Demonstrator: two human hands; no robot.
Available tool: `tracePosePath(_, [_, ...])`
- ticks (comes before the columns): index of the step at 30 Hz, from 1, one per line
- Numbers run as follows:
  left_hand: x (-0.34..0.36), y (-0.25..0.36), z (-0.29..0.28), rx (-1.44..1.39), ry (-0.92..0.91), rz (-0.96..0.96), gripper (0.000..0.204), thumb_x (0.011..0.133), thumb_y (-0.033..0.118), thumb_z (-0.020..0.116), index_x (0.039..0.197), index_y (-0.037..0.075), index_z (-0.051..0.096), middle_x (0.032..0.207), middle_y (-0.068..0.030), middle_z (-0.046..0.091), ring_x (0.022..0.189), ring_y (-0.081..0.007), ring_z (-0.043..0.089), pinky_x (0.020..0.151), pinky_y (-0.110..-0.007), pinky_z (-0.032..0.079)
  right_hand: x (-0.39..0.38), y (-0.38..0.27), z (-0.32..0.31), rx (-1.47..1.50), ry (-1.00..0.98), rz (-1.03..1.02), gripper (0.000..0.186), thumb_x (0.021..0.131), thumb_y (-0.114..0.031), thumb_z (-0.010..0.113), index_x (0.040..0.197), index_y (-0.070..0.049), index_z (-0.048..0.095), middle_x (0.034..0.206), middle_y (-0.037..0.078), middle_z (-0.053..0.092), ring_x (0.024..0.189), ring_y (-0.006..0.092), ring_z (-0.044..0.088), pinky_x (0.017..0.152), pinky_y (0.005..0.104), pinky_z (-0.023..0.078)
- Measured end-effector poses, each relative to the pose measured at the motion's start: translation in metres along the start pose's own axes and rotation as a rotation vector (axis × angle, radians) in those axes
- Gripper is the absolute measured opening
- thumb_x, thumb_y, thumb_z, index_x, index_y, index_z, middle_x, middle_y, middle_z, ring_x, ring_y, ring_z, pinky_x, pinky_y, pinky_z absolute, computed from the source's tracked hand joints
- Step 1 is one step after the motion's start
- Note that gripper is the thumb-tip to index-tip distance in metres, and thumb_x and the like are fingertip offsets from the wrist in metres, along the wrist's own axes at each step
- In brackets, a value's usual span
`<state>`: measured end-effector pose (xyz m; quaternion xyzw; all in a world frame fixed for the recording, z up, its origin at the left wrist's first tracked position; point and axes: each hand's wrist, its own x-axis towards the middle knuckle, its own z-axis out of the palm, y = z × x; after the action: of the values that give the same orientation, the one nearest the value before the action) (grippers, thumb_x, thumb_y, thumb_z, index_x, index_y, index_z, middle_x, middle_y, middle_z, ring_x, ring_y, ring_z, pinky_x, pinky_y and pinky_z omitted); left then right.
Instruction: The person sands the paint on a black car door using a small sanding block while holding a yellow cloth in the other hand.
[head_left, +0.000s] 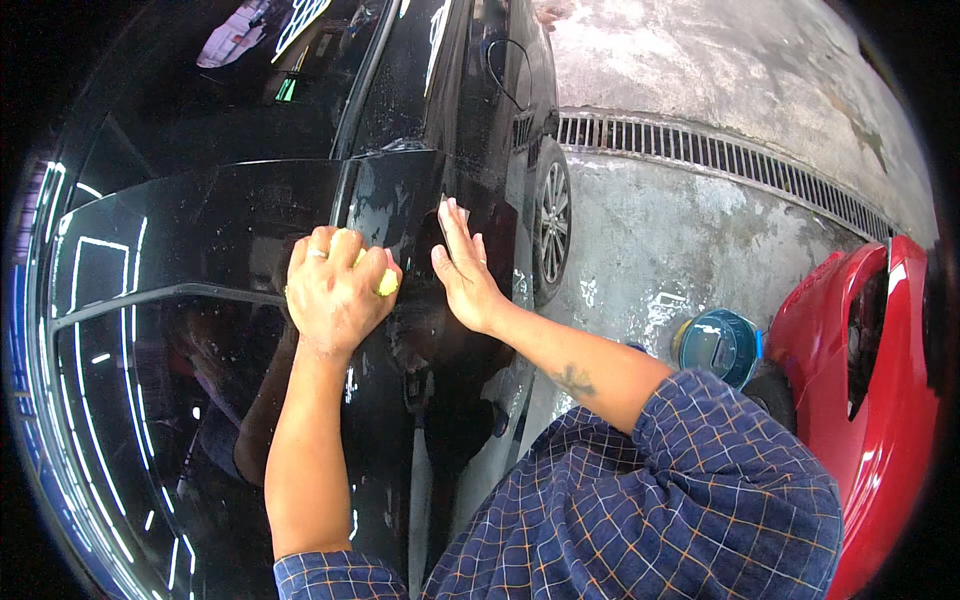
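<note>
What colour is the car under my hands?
The car is black, shown best in the head view.

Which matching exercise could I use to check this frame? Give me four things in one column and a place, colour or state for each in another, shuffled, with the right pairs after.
Things:
1. Left hand
2. Right hand
3. Bucket
4. Drain grate

Places, colours or states:
A. Open, fingers extended
B. Long and slatted, set in the floor
C. Closed around a yellow item
D. Round and blue-green, beside a red car part

Right pairs: 1-C, 2-A, 3-D, 4-B
</note>
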<state>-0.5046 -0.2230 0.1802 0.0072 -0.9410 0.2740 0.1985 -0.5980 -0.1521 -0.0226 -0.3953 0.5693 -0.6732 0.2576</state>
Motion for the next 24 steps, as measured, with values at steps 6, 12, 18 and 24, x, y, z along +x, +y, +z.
tracePosePath(6, [0.004,0.001,-0.005,0.011,0.004,0.012,0.023,0.077,0.014,0.084,0.071,0.011,0.062,0.083,-0.0068,0.062,0.086,-0.0313,0.067,0.075,-0.045,0.053,0.042,0.003,-0.007,0.017,0.111,-0.044,0.077,0.119,-0.053,0.032,0.178,-0.011,0.006,0.186,0.019,0.002,0.171,0.0396,-0.003,0.133,0.0627,-0.003])
tracePosePath(12, [0.007,0.002,-0.007,0.004,0.008,0.014,0.021,0.077,0.014,0.084,0.072,0.011,0.063,0.083,-0.0071,0.061,0.086,-0.0312,0.067,0.075,-0.045,0.053,0.069,-0.005,-0.025,-0.015,0.120,0.001,0.078,0.119,-0.055,0.027,0.178,-0.009,0.004,0.186,0.018,0.003,0.172,0.0377,-0.004,0.133,0.0624,-0.005])
tracePosePath(18, [0.004,-0.001,0.004,-0.005,0.013,0.020,0.022,0.076,0.020,0.085,0.073,0.014,0.064,0.084,-0.0035,0.059,0.090,-0.0274,0.066,0.076,-0.044,0.052,0.025,-0.011,-0.009,-0.156,0.099,-0.086,0.076,0.119,-0.045,0.032,0.177,-0.005,0.004,0.184,0.025,0.004,0.171,0.0425,0.005,0.134,0.0635,0.006])
tracePosePath(24, [0.000,-0.005,0.002,-0.020,-0.011,-0.014,0.021,0.078,0.018,0.084,0.073,0.012,0.064,0.088,-0.0065,0.063,0.091,-0.0303,0.067,0.078,-0.044,0.054,0.009,-0.036,-0.005,-0.149,0.057,-0.053,0.076,0.118,-0.047,0.033,0.176,-0.001,0.010,0.183,0.026,0.012,0.170,0.0415,0.010,0.135,0.0617,0.012])
